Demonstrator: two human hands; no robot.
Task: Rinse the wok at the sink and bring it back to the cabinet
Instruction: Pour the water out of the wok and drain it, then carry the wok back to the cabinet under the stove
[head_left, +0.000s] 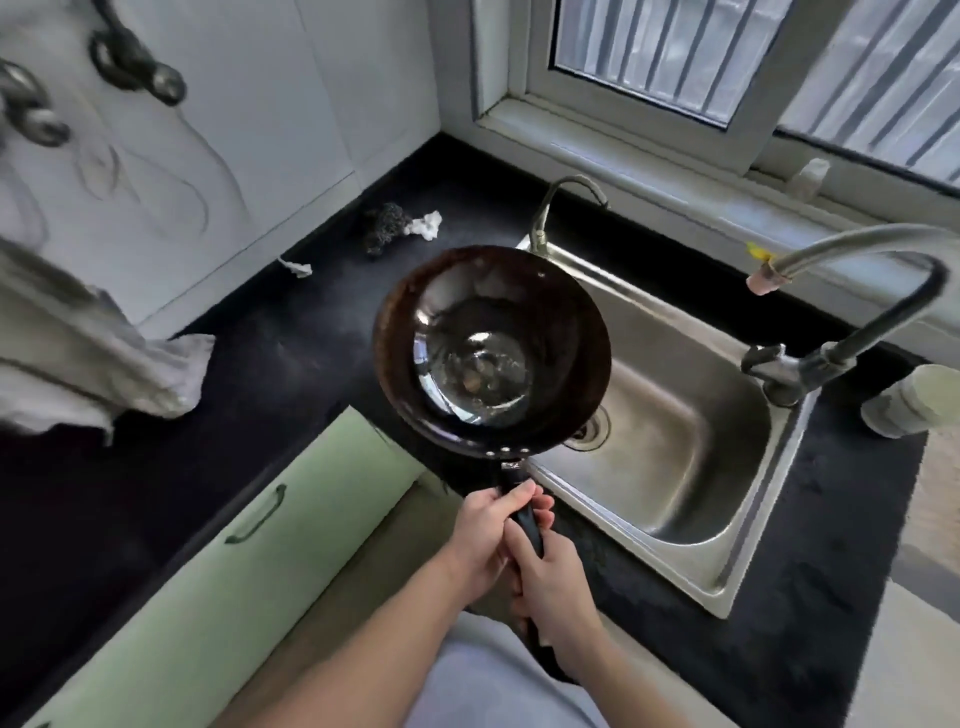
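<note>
A dark round wok (550, 312) with a shiny wet bottom hangs in the air over the left edge of the steel sink (691, 467). Its black handle (527, 522) points toward me. Both hands grip that handle: my left hand (488, 535) is closer to the bowl, and my right hand (550, 577) sits just behind it. A little water and some specks lie in the wok's bottom. The pale green cabinet door (208, 597) with a dark handle is below the counter at the lower left.
A black counter (291, 332) wraps around the sink. A grey faucet (852, 338) arches at the right, a second thin tap (561, 192) at the sink's back. A dark scrubber (384, 228) and white scraps lie near the wall. A cloth (156, 374) hangs at the left.
</note>
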